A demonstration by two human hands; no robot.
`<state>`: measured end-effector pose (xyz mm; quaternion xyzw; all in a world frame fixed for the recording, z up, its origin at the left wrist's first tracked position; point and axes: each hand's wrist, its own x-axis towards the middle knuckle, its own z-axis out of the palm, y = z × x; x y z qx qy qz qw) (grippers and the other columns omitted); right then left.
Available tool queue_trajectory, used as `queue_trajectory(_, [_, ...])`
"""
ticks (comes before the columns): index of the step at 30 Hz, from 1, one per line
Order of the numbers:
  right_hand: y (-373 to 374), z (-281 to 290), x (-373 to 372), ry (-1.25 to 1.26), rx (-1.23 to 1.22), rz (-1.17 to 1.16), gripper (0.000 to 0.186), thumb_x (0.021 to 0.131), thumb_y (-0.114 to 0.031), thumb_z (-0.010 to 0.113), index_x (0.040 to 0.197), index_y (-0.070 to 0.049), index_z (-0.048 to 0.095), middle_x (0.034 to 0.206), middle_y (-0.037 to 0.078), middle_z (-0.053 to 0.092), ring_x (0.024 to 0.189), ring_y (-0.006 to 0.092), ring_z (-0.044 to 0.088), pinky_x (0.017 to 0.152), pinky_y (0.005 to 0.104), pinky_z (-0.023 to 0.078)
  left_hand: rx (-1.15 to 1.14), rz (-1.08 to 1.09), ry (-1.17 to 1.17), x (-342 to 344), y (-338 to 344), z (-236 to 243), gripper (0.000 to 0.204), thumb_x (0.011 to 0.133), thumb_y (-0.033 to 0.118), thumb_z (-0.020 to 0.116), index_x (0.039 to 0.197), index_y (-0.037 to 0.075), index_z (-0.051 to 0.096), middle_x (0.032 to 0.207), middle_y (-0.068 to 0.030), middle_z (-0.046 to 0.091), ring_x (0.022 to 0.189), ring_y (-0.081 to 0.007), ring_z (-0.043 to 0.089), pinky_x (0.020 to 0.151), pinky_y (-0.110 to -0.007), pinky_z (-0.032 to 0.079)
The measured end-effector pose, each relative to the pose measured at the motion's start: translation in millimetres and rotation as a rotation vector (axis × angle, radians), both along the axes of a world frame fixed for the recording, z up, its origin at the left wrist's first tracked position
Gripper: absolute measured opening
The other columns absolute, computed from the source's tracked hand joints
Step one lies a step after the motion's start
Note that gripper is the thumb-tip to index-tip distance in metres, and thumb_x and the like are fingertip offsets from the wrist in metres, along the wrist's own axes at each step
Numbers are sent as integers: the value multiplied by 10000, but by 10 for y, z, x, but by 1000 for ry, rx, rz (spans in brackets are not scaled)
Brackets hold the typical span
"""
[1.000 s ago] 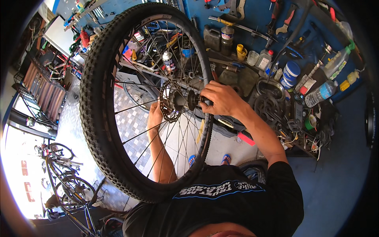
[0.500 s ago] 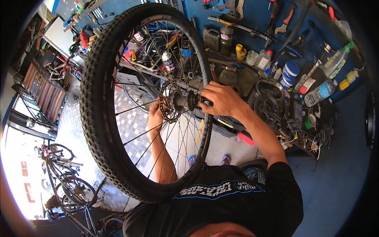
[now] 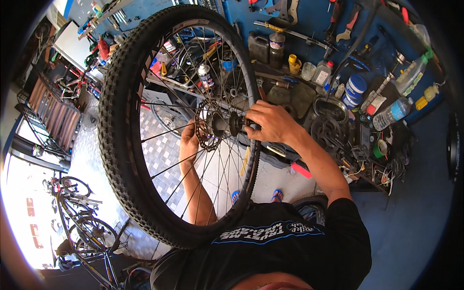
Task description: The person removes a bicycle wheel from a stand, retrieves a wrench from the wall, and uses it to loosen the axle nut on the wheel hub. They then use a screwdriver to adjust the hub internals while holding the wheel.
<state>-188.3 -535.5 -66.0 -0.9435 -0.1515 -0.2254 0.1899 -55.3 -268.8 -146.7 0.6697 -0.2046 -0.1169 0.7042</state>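
A bicycle wheel [image 3: 113, 130] with a black knobby tyre stands upright before my chest. Spokes run from its rim to a black hub [image 3: 221, 124], which carries a perforated disc rotor [image 3: 211, 141] on its left side. My right hand [image 3: 273, 121] is closed at the hub's right end, thumb and fingers pinching the axle end. Seen through the spokes, my left hand [image 3: 189, 142] is on the rotor side, its fingers bent together close to the rotor. What those fingertips hold is hidden.
Beyond the wheel, a cluttered workbench [image 3: 285, 99] bears bottles, a blue-and-white tub [image 3: 355, 89], a metal tray [image 3: 331, 108] and chainrings [image 3: 328, 133]. Tools hang on the blue wall [image 3: 309, 24]. Bicycles [image 3: 92, 232] stand at the lower left, near a wooden bench [image 3: 53, 113].
My left hand has shifted slightly left, a little away from the rotor. The wheel has turned very slightly. My right hand stays at the hub's right end.
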Motion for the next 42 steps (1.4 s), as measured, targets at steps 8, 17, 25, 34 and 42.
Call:
queue_trajectory(8, [26,6,12,-43,32,16,268,792,-246,782,941,-29,727,903,60,682,914,267,652,759,390,593,-22,-12,50,108,28,-167,319,1044,370,635,851,129,555,751,73,491,698,-64,476,622,-262,385])
queue_trajectory(17, [3,-27,23,-34,23,8,280,806,-268,771,956,-34,737,919,58,688,937,257,655,778,385,598,-73,-91,-5,127,33,-80,275,1030,317,681,1116,57,649,894,30,628,776,-77,582,669,-256,476])
queue_trajectory(25, [6,12,9,-6,-3,-10,302,833,-306,756,969,-36,748,960,48,698,983,234,659,807,385,609,102,25,-3,139,-32,-50,378,1065,383,595,880,54,610,785,32,594,718,-78,552,619,-283,433])
queue_trajectory(34, [-5,-16,14,-8,4,0,304,832,-306,757,971,-35,748,944,55,690,972,241,659,790,390,611,115,-12,-51,124,12,-51,349,1051,378,613,942,48,641,797,14,611,722,-90,541,640,-284,437])
queue_trajectory(42, [-13,-26,11,-89,46,24,262,792,-236,779,934,-22,727,908,68,687,900,275,652,750,386,592,25,-58,42,87,17,37,244,1027,252,620,902,42,620,806,25,598,701,-88,517,626,-292,428])
